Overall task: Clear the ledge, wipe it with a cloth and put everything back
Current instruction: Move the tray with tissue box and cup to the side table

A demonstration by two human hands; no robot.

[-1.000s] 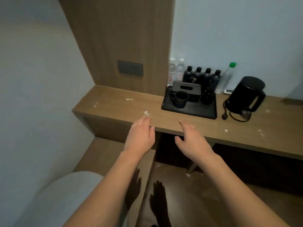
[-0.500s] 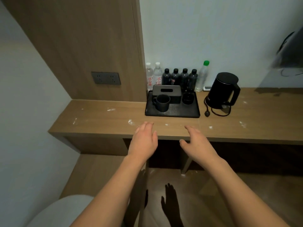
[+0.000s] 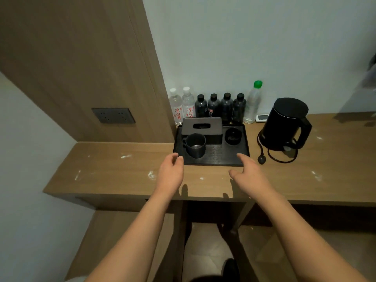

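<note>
Clutter crowds the back of the wooden desk point(image 3: 122, 180), all of it grouped round a black rectangular tray point(image 3: 221, 158) whose long axis runs left to right along the desk, parallel to the front edge. On the tray, a dark mug point(image 3: 195, 145) stands upright at the near left with its handle pointing left; a dark tissue box point(image 3: 201, 130) sits behind the mug, its slot facing up; a small black dish point(image 3: 233, 136) sits at the tray's back right. Behind the tray, against the wall, stand two clear water bottles point(image 3: 182, 106) with red lettering, then four small black bottles point(image 3: 220, 107), then a taller clear bottle with a green cap point(image 3: 253, 102). Right of the tray stands a black electric kettle point(image 3: 284, 124), handle pointing right, its cord point(image 3: 272, 157) looped on the desk with the plug point(image 3: 261, 159) lying just beside the tray's near right corner. A small white device point(image 3: 261, 118) lies behind the kettle. White smears point(image 3: 151, 175) mark the desk left and right of the tray.

The left hand point(image 3: 171, 171) hovers at the tray's near left corner, fingers loosely curled, holding nothing; whether they touch the rim cannot be told. The right hand point(image 3: 249, 176) reaches toward the near right edge, fingers extended and relaxed, empty.

No cloth shows. A wall socket panel point(image 3: 113, 115) sits on the wood panel left of the tray.
</note>
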